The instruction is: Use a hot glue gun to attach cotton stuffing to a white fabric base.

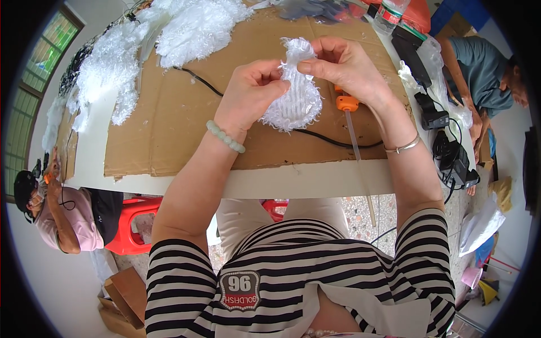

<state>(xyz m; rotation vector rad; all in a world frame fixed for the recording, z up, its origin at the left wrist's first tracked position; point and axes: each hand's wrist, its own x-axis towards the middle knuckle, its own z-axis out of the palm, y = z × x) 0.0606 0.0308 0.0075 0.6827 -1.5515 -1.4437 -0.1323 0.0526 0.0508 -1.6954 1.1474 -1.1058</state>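
Note:
Between my two hands is a small white fuzzy fabric piece [293, 104], narrow at the top, rounded and wider below, with shaggy strands along its edge. My left hand [253, 90] pinches its left side between thumb and fingers. On the other side, my right hand [349, 67] grips it near the narrow top with thumb and fingertips. An orange glue gun [347, 103] lies partly hidden behind my right hand and wrist. From it a long pale glue stick [360, 163] reaches down past the table's front edge.
Brown cardboard [169, 141] covers much of the white table [315, 177]. White shaggy pieces [197, 34] are heaped at the far left. A black cable [332, 141] crosses the cardboard. At far right stands a plastic bottle [389, 14]. Co-workers sit at left [73, 217] and right [479, 70].

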